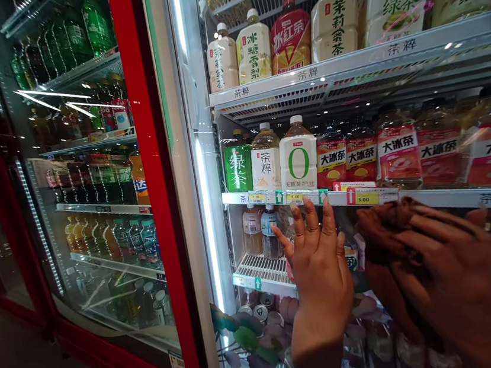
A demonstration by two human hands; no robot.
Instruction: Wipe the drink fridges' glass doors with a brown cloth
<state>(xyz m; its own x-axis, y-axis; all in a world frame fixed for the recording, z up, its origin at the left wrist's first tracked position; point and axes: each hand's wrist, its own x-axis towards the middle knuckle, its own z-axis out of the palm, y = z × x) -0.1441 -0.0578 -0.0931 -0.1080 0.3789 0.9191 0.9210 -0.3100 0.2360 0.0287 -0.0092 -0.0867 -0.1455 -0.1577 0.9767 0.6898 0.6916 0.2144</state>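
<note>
One lit drinks cooler [210, 170] fills most of the view, its shelves set with bottles; a white bottle [300, 162] with a large green 0 on its label stands near the middle. Well to the left of that bottle, an upright red door frame [153, 159] edges a second, dimmer cooler. A row of red-labelled bottles [398, 150] runs to the right of the white bottle, on the same shelf. Below and to the right of the white bottle, the right hand [456, 259] has its fingers closed over a brown cloth [381, 236], gripping it. The cloth looks soft and matte, reddish brown where light catches it and almost black in its creases. Its top is bunched into thick, rounded folds under the fingers, while a darker, looser part hangs beneath; its lower edge is hard to make out. Straight below the white bottle, the left hand [321, 267] is raised with its back to the camera, fingers spread and holding nothing; whether its fingertips touch glass, I cannot tell. Smaller is a yellow price tag [366, 198] reading 3.00, below and right of the white bottle, just above the cloth.
</note>
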